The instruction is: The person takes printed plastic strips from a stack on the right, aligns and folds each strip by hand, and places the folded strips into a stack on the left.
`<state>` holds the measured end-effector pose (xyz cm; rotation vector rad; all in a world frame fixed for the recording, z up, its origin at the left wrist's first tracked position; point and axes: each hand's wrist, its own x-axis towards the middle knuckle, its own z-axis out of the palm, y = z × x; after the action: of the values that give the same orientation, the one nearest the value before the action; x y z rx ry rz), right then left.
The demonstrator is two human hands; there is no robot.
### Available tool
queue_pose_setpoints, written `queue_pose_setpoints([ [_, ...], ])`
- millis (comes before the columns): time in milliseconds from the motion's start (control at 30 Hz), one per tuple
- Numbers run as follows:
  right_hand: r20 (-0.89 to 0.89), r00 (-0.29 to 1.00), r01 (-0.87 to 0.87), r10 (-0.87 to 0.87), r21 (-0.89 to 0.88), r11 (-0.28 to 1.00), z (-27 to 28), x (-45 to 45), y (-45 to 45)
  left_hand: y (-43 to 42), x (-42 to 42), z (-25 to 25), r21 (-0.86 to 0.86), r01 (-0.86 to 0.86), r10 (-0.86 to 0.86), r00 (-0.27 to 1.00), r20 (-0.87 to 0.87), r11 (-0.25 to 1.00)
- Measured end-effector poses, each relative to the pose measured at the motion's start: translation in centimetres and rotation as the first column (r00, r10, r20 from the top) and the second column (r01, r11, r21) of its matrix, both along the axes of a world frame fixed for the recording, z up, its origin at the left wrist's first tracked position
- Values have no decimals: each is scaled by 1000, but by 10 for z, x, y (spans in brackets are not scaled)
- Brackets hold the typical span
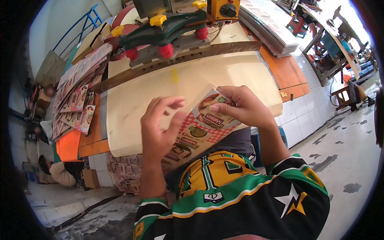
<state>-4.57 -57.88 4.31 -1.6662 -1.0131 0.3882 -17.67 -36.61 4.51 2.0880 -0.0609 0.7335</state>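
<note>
A printed packaging sheet (pixel 196 133) with a red-checked band and food pictures slants across my lap, over the front edge of the pale work surface (pixel 136 102). Its upper right end is pinched between the thumb and fingers of my right hand (pixel 244 106). My left hand (pixel 162 124) is raised beside the sheet's left edge, thumb and fingers apart, with nothing seen between them. Part of the sheet lies hidden behind my left hand and wrist.
Beyond the surface a metal bar (pixel 180 60) runs under a dark green press head (pixel 164 34) with yellow knobs. Printed sheets (pixel 76 100) pile up at the left, another stack (pixel 272 28) at the upper right. An orange sheet (pixel 71 146) hangs at the left edge.
</note>
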Motion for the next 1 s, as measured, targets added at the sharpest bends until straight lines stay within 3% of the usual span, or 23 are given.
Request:
queue_pose_setpoints([
  [100, -40, 999, -16, 17, 11, 1000, -4, -3, 2, -14, 16, 9, -27, 79, -79, 997, -17, 997],
  [233, 2, 1000, -12, 12, -25, 1000, -7, -5, 3, -27, 30, 8, 45, 44, -46, 998, 38, 998],
  [333, 62, 998, -7, 8, -14, 1000, -9, -4, 3, -31, 36, 4, -11, 19, -19, 999, 43, 1000],
  [400, 94, 995, -13, 25, -118, 993, -7, -3, 0, -33, 38, -1, -34, -15, 17, 997, 78, 999],
  [600, 109, 994, -4, 10, -54, 999, -10, -6, -1, -37, 43, -14, -216, -18, 34, 997, 67, 976],
  [833, 123, 992, 1, 16, -132, 991, -6, -8, -2, -41, 42, -10, -129, -38, 49, 995, 84, 991],
  [900, 127, 992, 15, -11, -31, 999, -12, -11, 1, -43, 42, -13, -188, -52, 67, 995, 75, 981],
  [1000, 102, 995, 1, 3, -34, 999, -11, -12, 2, -44, 41, -15, -170, -74, 88, 993, 81, 983],
])
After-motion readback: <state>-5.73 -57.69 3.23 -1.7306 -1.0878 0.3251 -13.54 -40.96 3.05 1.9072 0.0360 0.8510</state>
